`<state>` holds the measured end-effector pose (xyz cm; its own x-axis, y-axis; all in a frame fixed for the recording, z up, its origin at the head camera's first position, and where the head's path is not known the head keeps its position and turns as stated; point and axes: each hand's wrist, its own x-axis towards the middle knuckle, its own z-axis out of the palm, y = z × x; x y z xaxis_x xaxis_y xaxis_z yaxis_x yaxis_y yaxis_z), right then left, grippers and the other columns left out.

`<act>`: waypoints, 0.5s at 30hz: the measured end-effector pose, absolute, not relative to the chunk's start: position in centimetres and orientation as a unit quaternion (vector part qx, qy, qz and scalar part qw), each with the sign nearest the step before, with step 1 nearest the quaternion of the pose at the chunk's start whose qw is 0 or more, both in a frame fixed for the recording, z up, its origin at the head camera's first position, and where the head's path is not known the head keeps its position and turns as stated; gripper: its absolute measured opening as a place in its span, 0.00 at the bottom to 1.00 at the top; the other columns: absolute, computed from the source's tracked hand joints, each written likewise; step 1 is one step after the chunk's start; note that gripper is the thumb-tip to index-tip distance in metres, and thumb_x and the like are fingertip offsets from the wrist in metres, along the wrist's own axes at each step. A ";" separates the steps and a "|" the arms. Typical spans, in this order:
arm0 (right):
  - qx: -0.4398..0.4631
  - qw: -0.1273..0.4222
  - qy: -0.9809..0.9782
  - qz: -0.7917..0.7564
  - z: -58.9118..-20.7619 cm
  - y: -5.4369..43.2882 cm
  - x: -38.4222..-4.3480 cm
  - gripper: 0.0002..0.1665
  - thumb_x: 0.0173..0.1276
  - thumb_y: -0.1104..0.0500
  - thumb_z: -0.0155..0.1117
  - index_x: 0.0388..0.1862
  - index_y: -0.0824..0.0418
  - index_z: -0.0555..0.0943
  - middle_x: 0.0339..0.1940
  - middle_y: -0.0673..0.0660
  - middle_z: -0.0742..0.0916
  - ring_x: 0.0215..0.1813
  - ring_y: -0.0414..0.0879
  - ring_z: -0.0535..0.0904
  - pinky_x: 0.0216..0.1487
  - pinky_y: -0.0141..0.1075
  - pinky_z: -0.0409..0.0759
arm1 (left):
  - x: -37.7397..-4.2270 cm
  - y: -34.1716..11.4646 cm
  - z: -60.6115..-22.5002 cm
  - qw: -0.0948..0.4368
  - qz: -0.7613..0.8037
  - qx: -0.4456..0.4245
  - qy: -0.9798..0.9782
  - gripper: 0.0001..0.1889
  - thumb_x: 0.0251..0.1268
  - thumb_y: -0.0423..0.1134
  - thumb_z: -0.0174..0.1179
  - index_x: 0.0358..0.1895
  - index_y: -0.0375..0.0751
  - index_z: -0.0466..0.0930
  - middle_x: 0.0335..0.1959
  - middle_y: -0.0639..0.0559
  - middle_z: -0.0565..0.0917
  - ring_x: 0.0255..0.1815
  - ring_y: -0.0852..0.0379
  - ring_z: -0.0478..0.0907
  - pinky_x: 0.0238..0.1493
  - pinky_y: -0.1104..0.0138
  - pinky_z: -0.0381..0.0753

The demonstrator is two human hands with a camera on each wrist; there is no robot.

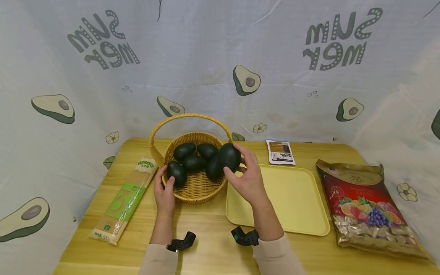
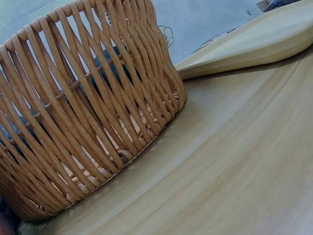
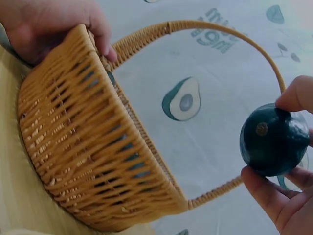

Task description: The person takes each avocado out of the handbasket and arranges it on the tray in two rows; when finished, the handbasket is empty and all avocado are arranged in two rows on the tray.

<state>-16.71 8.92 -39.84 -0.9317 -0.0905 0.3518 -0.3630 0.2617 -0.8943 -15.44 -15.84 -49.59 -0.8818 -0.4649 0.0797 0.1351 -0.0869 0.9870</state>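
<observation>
A yellow woven basket (image 1: 194,199) with a tall arched handle stands on the table, and several dark green avocados (image 1: 194,163) lie inside it. At the basket's near left side my left hand (image 1: 165,193) grips the rim, its thumb over the inside beside one avocado (image 1: 177,174). My right hand (image 1: 248,176) holds another avocado (image 1: 229,156) between thumb and fingers, raised above the rim at the right side. The right wrist view shows this held avocado (image 3: 274,142) apart from the basket wall (image 3: 93,147). Only woven wall (image 2: 93,103) and table fill most of the left wrist view.
A yellow tray (image 1: 292,198) lies right of the basket, below my right forearm. Behind it is a small white packet (image 1: 280,152). A large red and gold candy bag (image 1: 369,210) lies far right. Left of the basket is a noodle pack (image 1: 127,202).
</observation>
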 end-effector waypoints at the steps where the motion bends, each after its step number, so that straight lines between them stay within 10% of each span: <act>1: 0.136 0.119 -0.781 0.597 -39.9 9.2 -16.9 0.42 0.62 0.66 0.72 0.75 0.50 0.70 0.69 0.61 0.73 0.58 0.58 0.79 0.55 0.42 0.83 | -15.4 -15.8 -49.6 0.206 -0.727 0.128 -0.643 0.25 0.74 0.31 0.49 0.72 0.40 0.69 0.79 0.47 0.63 0.82 0.53 0.52 0.79 0.53 0.54; 7: 0.087 0.140 -0.752 0.638 -40.6 10.6 -17.8 0.41 0.64 0.69 0.67 0.76 0.56 0.68 0.73 0.61 0.69 0.59 0.56 0.79 0.50 0.24 0.80 | -15.4 -15.7 -49.4 0.202 -0.731 0.129 -0.639 0.25 0.74 0.31 0.49 0.73 0.39 0.68 0.79 0.47 0.62 0.82 0.53 0.51 0.79 0.53 0.54; 15: 0.035 0.144 -0.758 0.636 -41.7 12.3 -18.9 0.40 0.66 0.68 0.66 0.77 0.54 0.67 0.76 0.60 0.65 0.64 0.60 0.78 0.52 0.27 0.79 | -15.4 -15.9 -49.6 0.203 -0.731 0.124 -0.640 0.24 0.75 0.31 0.49 0.73 0.39 0.68 0.80 0.47 0.62 0.83 0.53 0.51 0.79 0.51 0.53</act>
<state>-18.91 12.32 -41.73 -0.9561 0.1292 0.2630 -0.2366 0.1894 -0.9530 -15.40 -15.86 -49.58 -0.8872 -0.4547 0.0787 0.1384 -0.0995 0.9854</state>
